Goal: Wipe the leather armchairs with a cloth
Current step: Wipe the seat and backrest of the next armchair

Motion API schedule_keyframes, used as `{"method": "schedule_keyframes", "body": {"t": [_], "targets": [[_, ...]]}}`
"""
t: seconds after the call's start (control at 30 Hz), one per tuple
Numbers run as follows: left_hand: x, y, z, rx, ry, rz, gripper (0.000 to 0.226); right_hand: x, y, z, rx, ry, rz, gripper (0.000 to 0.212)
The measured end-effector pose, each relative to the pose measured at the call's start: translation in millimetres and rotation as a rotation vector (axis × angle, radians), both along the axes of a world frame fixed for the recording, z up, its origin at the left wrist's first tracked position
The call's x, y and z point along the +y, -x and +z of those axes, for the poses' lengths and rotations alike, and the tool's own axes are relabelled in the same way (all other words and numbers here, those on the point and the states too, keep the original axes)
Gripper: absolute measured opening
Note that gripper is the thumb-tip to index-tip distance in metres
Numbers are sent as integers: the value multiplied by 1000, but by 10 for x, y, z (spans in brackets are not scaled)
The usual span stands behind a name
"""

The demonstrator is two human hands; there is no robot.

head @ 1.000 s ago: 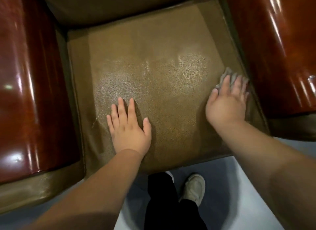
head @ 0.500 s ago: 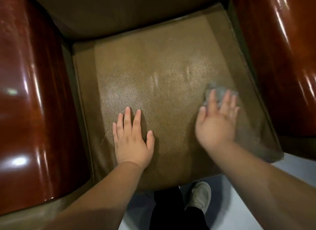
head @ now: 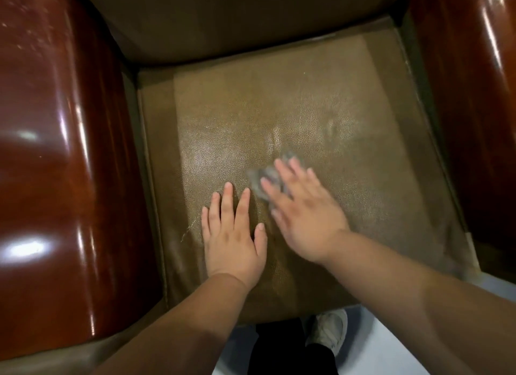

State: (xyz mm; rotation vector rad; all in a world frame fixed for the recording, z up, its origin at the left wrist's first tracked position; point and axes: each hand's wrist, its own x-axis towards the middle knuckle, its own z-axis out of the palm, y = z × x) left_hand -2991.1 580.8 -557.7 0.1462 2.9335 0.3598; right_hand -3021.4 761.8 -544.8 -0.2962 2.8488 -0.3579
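Note:
The olive-brown leather seat cushion point(head: 279, 118) of the armchair fills the middle of the view. My left hand point(head: 233, 232) lies flat on its front part, fingers straight and spread. Just to the right, my right hand point(head: 304, 210) presses a small grey cloth point(head: 265, 176) onto the seat with straight fingers; it is motion-blurred. Only the cloth's far edge shows past the fingertips. The two hands nearly touch at the thumbs.
Glossy red-brown wooden armrests stand at the left point(head: 55, 179) and right point(head: 474, 95). The brown backrest point(head: 237, 20) rises at the top. Below the seat's front edge are pale floor point(head: 391, 338), my dark trouser leg point(head: 279, 346) and a white shoe point(head: 326, 330).
My right hand has swept the cloth leftward from the seat's right edge to its middle, beside my left hand. The left hand has stayed flat in place.

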Motion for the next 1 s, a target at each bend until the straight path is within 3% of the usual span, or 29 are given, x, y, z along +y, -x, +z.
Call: {"method": "schedule_keyframes", "body": {"t": [0.07,0.13,0.23,0.3,0.33,0.37,0.47,0.5,0.53,0.57,0.67,0.73,0.8,0.87,0.93,0.97,1.0], "targets": [[-9,0,48,-25,-81,23,66,184,54,23,-17,8,353,61],[-33,79,130,-21,-131,61,65,533,344,-36,10,-47,422,64],[-57,437,155,33,-112,89,65,891,798,-20,-29,-116,-64,71],[-54,707,92,28,-85,148,66,614,919,2,-67,-110,-465,72],[-41,812,60,16,-78,181,67,362,907,9,-65,-119,-526,72],[-20,879,29,4,-68,207,69,117,843,-10,-42,-107,-459,71],[17,909,-34,-1,-15,211,73,-82,679,-36,21,2,251,62],[7,891,-42,-1,-1,197,74,78,748,-33,30,8,397,62],[-7,867,-46,1,9,187,74,288,843,-63,36,-16,406,63],[-17,862,-55,4,19,182,74,521,954,-120,41,-52,273,65],[-1,930,-84,15,41,182,74,1088,1264,-122,-57,-116,-475,75],[-4,949,-92,17,51,191,74,896,1295,-85,-132,-131,-707,78],[-22,939,-85,8,56,190,74,450,1091,-58,-102,-188,-441,74],[-31,929,-58,15,46,192,75,198,738,-23,-57,-95,55,66],[-31,940,-40,31,42,193,75,484,647,8,-43,-55,390,62],[-35,943,-46,29,41,191,75,746,690,-57,-9,-76,410,63],[-35,932,-52,20,37,188,75,996,740,-103,-5,-115,299,64]]}}
